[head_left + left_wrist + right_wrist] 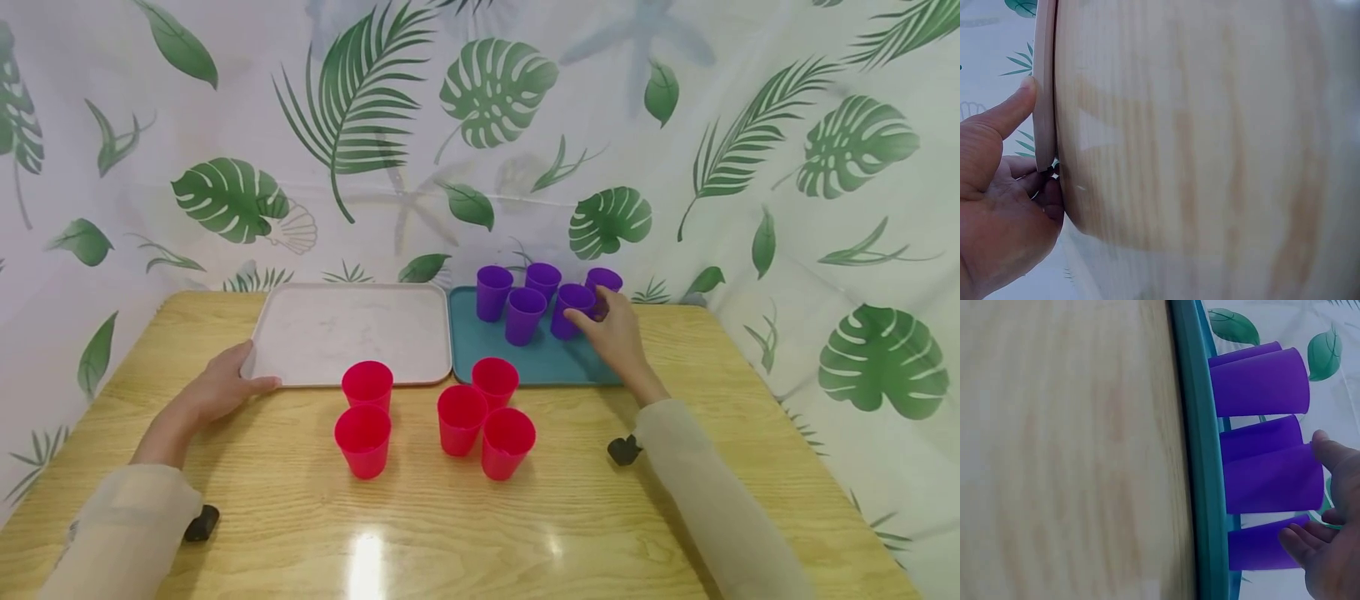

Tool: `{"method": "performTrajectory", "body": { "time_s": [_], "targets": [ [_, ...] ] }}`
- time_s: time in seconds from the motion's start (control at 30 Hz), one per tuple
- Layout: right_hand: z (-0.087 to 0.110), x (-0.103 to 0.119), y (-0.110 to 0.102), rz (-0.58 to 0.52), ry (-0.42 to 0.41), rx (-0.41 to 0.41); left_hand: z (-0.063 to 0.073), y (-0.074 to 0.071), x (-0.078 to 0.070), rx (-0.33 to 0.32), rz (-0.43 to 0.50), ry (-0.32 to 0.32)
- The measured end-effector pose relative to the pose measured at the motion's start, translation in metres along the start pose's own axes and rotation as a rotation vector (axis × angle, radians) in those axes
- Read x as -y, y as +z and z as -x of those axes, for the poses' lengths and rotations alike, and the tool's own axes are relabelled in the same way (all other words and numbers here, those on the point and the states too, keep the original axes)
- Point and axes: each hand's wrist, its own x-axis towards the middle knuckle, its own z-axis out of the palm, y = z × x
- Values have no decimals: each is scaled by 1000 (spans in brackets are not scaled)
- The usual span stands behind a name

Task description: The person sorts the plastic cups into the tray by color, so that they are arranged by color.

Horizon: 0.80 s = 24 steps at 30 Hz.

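My left hand (217,385) grips the front left corner of a white tray (352,333), thumb along the front edge and the other fingers curled at the side. In the left wrist view the thumb presses the tray's rim (1045,119). My right hand (618,337) reaches over the blue-green tray (540,371) and holds a purple cup (564,323) near its rim, thumb on one side and fingers on the other. The cup (1272,481) stands upright on that tray. Right beside the fingers is another purple cup (1260,545), partly hidden.
Three more purple cups, one of them (525,318) in front, stand on the blue-green tray. Several red cups stand upright on the wooden table (285,500): a pair (363,442) at left, a group (508,446) at right. A leaf-printed cloth (420,125) hangs behind.
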Motion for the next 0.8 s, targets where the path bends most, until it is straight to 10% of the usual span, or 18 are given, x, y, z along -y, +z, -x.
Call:
{"method": "performTrajectory", "body": {
  "time_s": [0.8],
  "targets": [
    [43, -13, -70, -90, 85, 46, 2, -1, -2, 8, 0, 5]
  ]
}}
